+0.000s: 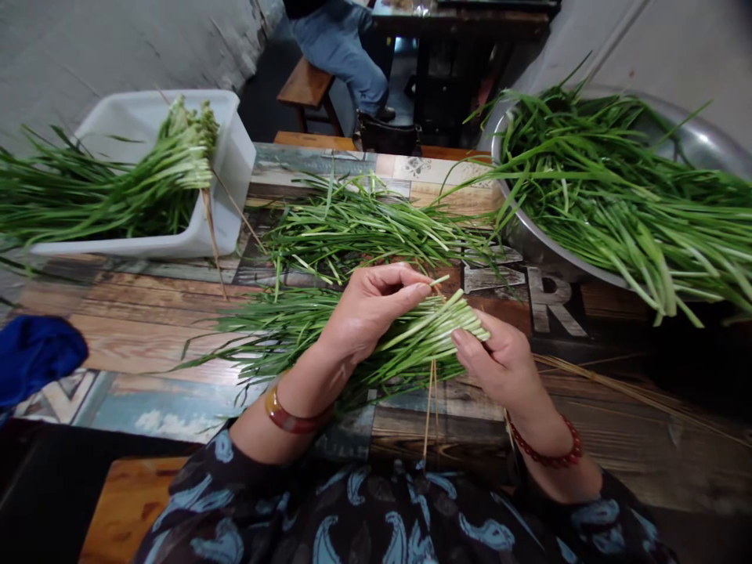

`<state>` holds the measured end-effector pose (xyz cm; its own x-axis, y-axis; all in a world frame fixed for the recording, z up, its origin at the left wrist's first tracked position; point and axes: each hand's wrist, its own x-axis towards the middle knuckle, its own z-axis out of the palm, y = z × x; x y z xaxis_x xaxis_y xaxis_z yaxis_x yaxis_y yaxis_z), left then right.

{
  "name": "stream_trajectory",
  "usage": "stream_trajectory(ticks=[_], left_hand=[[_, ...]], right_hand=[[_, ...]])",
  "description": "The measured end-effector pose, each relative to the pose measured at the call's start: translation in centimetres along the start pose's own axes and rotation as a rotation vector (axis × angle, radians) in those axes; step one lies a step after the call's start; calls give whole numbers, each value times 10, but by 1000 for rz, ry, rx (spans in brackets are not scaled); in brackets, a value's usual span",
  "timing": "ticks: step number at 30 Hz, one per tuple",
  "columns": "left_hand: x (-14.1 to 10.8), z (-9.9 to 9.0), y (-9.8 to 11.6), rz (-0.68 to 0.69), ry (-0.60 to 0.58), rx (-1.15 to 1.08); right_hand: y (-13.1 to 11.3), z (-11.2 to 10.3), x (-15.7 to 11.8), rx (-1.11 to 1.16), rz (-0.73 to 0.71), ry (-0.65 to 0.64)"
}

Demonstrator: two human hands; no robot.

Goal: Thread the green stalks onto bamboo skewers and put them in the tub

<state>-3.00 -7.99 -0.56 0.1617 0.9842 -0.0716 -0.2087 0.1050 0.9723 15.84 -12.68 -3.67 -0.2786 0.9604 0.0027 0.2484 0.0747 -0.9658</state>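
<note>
A bunch of green chives [405, 337] lies on the table in front of me, its pale cut ends pointing right. My left hand [376, 301] is above the bunch, thumb and forefinger pinched on a short pale stalk [439, 280]. At the bunch's right end, my right hand [499, 356] grips the pale stalk ends between thumb and fingers. Thin straw ties [432, 407] hang from under the bunch toward my body. Beyond my hands lies a loose pile of chives [364, 227].
At the left, a white plastic tub [235, 168] holds tied chives [176, 164]. A metal basin [714, 149] heaped with chives stands at the right. Long straws [623, 381] lie right of my hands, blue cloth [41, 356] far left. A person in jeans [341, 47] sits beyond the table.
</note>
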Motion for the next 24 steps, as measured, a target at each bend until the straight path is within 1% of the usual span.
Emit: stream_trajectory(ticks=[4,6,9,11,13,15,17,19,22,24], left_hand=[[-1,1,2,-52,-94,108],[-1,1,5,-14,-135,200],[-2,0,12,101,-185,303],[-2,-1,15,118,-237,350],[-4,-1,16,97,-275,399],[-5,1,14,67,-273,429],[-7,3,10,60,-242,444],[-9,6,4,108,-194,494],[-11,9,-5,220,-137,605],[-11,9,-8,227,-161,612]], right_hand=[[-3,-1,1,-35,-11,1],[-4,-2,2,-60,-13,5],[-4,-2,2,-71,-9,11],[-4,-1,2,-69,-9,15],[-6,-1,3,-90,-21,21],[-9,-1,4,-140,-47,32],[-12,-2,5,-215,-90,52],[-13,-2,4,-283,-117,80],[-6,-4,0,-300,-69,99],[3,-4,-2,-240,-20,75]])
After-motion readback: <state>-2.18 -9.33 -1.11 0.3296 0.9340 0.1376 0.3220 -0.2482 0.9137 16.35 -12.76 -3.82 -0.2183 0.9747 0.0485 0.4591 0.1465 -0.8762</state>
